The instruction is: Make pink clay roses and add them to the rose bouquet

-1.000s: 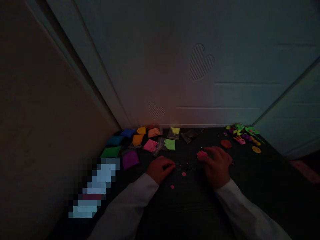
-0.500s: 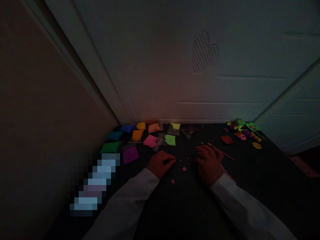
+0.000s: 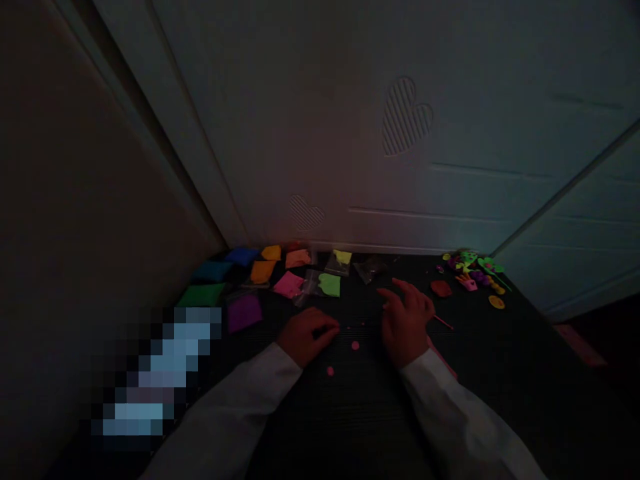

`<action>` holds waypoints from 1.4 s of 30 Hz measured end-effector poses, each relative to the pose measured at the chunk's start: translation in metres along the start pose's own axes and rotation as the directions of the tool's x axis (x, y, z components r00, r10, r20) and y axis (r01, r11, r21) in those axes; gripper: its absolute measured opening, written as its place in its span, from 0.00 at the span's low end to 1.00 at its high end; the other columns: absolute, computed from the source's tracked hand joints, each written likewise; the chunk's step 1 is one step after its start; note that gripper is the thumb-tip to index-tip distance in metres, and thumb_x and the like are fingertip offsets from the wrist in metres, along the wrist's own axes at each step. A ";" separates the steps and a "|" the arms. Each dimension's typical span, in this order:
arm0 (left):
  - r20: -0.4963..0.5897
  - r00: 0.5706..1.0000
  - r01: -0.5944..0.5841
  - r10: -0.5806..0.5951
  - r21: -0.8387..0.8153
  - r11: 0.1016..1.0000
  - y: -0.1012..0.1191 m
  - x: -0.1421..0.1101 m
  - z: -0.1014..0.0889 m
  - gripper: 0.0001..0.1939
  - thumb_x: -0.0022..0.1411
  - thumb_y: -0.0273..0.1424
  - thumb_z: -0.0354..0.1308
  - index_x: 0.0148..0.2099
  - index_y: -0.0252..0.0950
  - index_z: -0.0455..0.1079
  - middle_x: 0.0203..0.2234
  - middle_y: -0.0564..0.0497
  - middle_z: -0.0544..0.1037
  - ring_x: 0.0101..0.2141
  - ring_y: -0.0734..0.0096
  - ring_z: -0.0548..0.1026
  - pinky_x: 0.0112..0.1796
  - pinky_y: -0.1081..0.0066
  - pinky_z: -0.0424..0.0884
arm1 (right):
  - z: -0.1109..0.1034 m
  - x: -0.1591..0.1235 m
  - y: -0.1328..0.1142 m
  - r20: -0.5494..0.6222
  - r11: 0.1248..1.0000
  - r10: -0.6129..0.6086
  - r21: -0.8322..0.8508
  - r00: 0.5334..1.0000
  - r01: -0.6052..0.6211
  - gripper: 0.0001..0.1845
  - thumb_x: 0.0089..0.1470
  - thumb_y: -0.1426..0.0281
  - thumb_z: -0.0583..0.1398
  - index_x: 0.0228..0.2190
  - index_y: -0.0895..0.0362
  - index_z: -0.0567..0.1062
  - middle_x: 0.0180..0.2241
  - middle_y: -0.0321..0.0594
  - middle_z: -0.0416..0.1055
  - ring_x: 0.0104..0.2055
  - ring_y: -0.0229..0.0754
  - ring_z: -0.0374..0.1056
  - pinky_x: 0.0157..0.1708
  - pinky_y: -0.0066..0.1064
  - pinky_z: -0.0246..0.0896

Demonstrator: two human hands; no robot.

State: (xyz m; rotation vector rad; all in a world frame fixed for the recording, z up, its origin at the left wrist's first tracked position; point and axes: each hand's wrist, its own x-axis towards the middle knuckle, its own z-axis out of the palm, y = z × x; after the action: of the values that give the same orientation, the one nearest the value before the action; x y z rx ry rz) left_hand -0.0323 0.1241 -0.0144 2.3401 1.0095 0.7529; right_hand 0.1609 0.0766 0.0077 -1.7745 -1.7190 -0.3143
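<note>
My left hand [image 3: 306, 335] rests low over the dark table, thumb and forefinger pressed together; whatever lies between the tips is too small to make out. Close to those fingertips are two tiny pink specks [image 3: 363, 324]. A small flat pink disc [image 3: 355, 345] lies between my hands, and another pink clay piece [image 3: 330, 371] sits nearer to me. My right hand [image 3: 406, 327] is lifted slightly with fingers apart and nothing visible in them. Behind it a thin pink stick [image 3: 443, 322] shows in part. Something long and pink [image 3: 444, 359] is half hidden beneath the right wrist.
Bags of coloured clay stand at the back left, among them a purple one [image 3: 245, 312], a green one [image 3: 202, 294] and a pink one [image 3: 289, 285]. Small clay figures [image 3: 470, 267], a red lump [image 3: 441, 289] and a yellow disc [image 3: 497, 302] lie back right. A white panel [image 3: 340, 133] rises behind.
My right hand has risen and its fingers have spread. The left hand keeps its pinch. The whole view has shifted a little, so the table things appear farther left.
</note>
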 end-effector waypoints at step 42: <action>0.105 0.991 0.105 -0.084 -0.213 0.971 0.012 -0.001 -0.003 0.10 0.50 0.32 0.55 0.36 0.36 0.69 0.27 0.53 0.74 0.29 0.75 0.71 0.32 0.74 0.66 | -0.012 -0.023 -0.021 0.071 0.935 -0.245 0.283 0.967 0.216 0.10 0.47 0.72 0.56 0.34 0.51 0.70 0.35 0.34 0.68 0.44 0.41 0.59 0.45 0.41 0.39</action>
State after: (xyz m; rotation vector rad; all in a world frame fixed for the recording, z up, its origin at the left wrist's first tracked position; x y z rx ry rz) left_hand -0.0293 0.1169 -0.0053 2.1040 0.9398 0.6718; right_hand 0.1411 0.0500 0.0098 -1.4150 -1.9465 -0.0757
